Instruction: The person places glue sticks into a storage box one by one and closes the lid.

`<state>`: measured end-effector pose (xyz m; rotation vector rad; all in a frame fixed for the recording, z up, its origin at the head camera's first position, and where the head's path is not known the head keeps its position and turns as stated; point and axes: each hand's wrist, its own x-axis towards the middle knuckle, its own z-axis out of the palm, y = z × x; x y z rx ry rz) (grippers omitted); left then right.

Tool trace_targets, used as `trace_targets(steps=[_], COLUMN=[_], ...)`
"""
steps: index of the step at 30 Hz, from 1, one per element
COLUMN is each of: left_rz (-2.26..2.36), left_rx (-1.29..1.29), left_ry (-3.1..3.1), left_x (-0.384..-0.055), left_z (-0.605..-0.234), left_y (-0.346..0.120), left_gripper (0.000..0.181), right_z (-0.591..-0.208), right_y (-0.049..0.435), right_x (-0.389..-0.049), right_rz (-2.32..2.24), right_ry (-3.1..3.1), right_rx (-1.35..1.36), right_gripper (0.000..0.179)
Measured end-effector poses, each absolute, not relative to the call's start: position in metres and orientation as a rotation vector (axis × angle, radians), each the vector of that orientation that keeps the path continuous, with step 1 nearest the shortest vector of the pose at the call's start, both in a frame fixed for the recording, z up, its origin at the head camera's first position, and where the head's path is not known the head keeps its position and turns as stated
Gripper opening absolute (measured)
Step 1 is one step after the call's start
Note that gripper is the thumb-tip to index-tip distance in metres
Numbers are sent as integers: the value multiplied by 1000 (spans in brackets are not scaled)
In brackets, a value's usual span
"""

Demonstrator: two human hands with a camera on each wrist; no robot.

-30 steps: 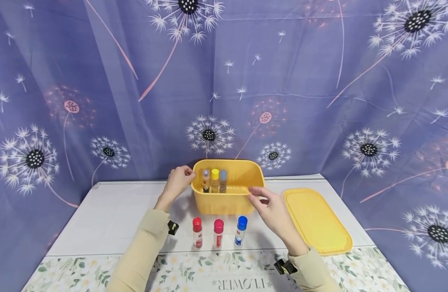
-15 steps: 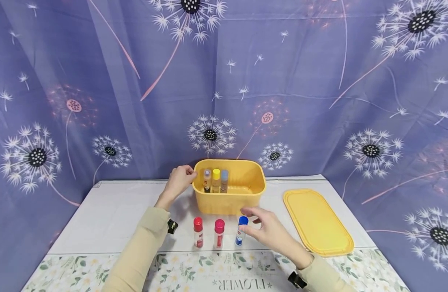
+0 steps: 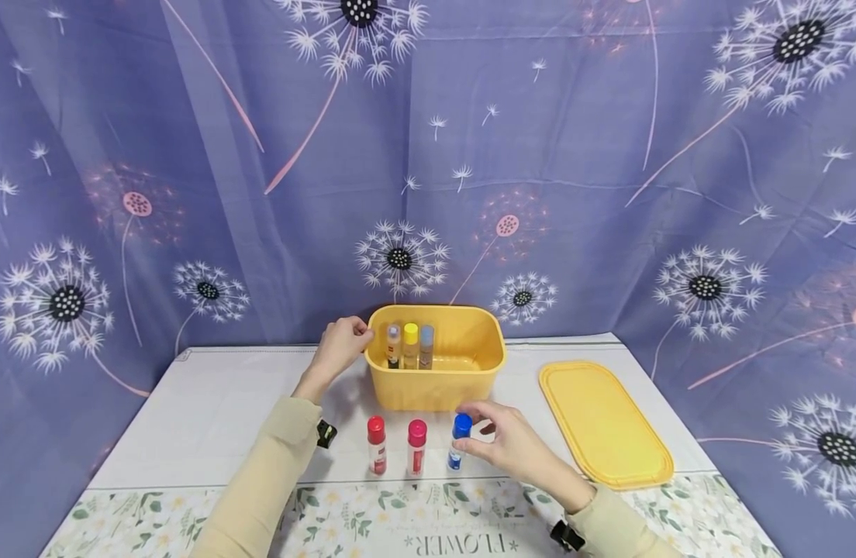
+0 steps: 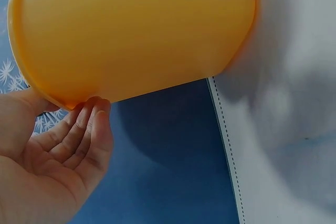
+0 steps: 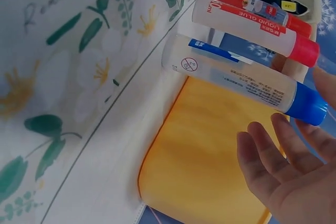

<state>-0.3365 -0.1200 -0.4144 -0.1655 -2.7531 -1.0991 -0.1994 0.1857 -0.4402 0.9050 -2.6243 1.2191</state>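
My left hand (image 3: 341, 341) pinches the left rim of a yellow bin (image 3: 428, 390); in the left wrist view its fingertips (image 4: 100, 103) lie against the outer wall. Inside the bin stand a clear-capped bottle (image 3: 394, 347), a yellow-capped bottle (image 3: 410, 347) and a greyish-blue-capped bottle (image 3: 426, 349). In front of it stands a row of liquid glue bottles: a red-capped one (image 3: 377, 447), a pink-capped one (image 3: 417, 449) and a blue-capped one (image 3: 461, 426). My right hand (image 3: 515, 443) is around the blue-capped bottle, thumb and index finger spread on either side of its cap.
A yellow lid (image 3: 605, 422) lies flat on the table right of the bin. The white tabletop (image 3: 246, 418) has a floral mat (image 3: 372, 527) along its near edge. A purple dandelion curtain (image 3: 428, 155) hangs close behind the bin and along both sides.
My right hand has come down from the bin's right front rim to the blue-capped glue bottle. The left hand stays on the rim, and the bottles stand where they were.
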Motion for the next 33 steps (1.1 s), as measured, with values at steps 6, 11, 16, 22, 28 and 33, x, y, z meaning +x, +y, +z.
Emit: trace_targets(steps=[6, 11, 16, 22, 28, 33], left_rz=[-1089, -1089, -1077, -1077, -1077, -1105], left_rx=[-185, -194, -194, -197, -202, -212], left_ry=[-2752, -2770, -2795, -2804, -2792, -2772], left_x=[-338, -338, -336, -336, -338, -339], left_z=[-415, -413, -410, -409, -411, -413], left_y=[-120, -120, -122, -124, -124, -124], left_gripper=[20, 19, 19, 19, 19, 20], right_z=[-443, -442, -440, -437, -427, -407], right_y=[185, 185, 184, 183, 186, 189], right_x=[-201, -202, -202, -204, -204, -205], right_rz=[1242, 1265, 1259, 1216, 1126, 1096], right_ry=[-2632, -2641, -2666, -2683, -2697, -2688], right_rx=[885, 871, 860, 879, 911, 923], right_gripper=[36, 30, 28, 24, 18, 19])
